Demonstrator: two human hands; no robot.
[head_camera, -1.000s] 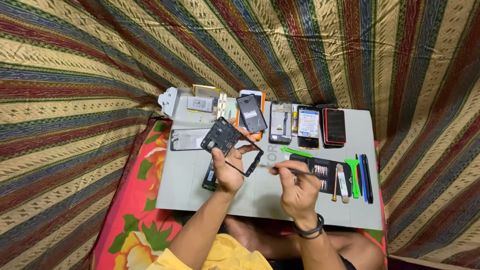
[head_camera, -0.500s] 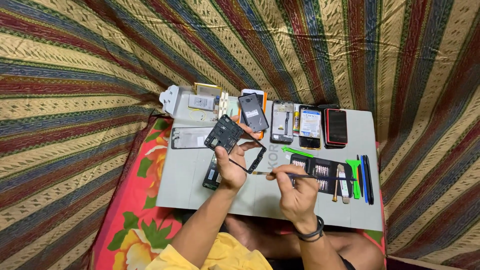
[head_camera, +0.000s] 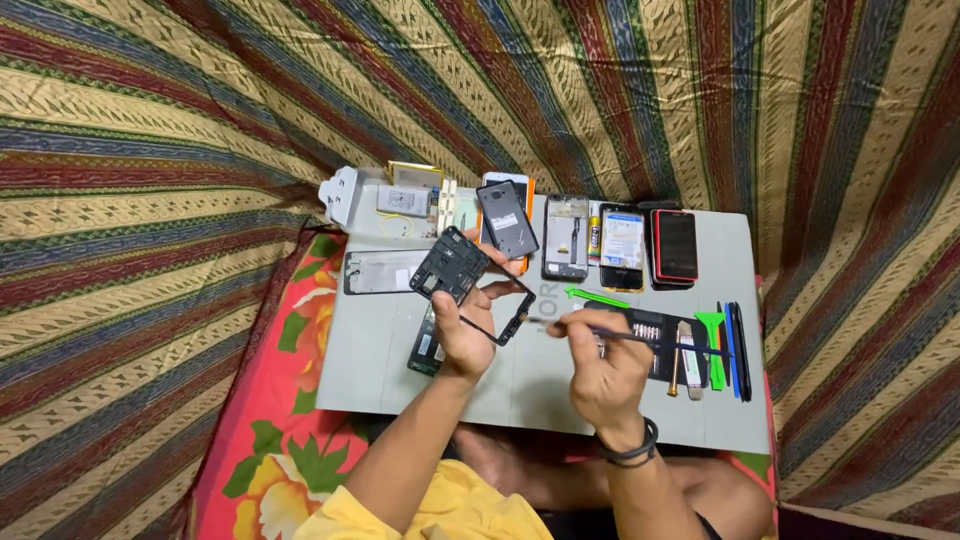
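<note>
Striped cloth in red, gold and green all around, draped behind and to both sides. Flowered red mat at the left, under the edge of a grey work board. At the board's far left corner, a white bracket-like part beside a flat battery pack. Just below, a phone screen frame lying flat.

Left hand raised over the board, fingers closed around a black phone frame, held tilted with its open rectangle toward the right. Under the wrist, a small green-and-black circuit part flat on the board.

Behind the hands, a row of phones: a dark phone lying on an orange-edged one, an opened phone body, a phone with a white label, a red-rimmed phone. Near these, a green pry tool.

Right hand curled tight, pinching a thin dark tool, tip pointed left and close to the frame's lower corner; contact not clear. Dark band at that wrist. Farther right, a black bit tray, then green and dark pry tools laid side by side.
</note>
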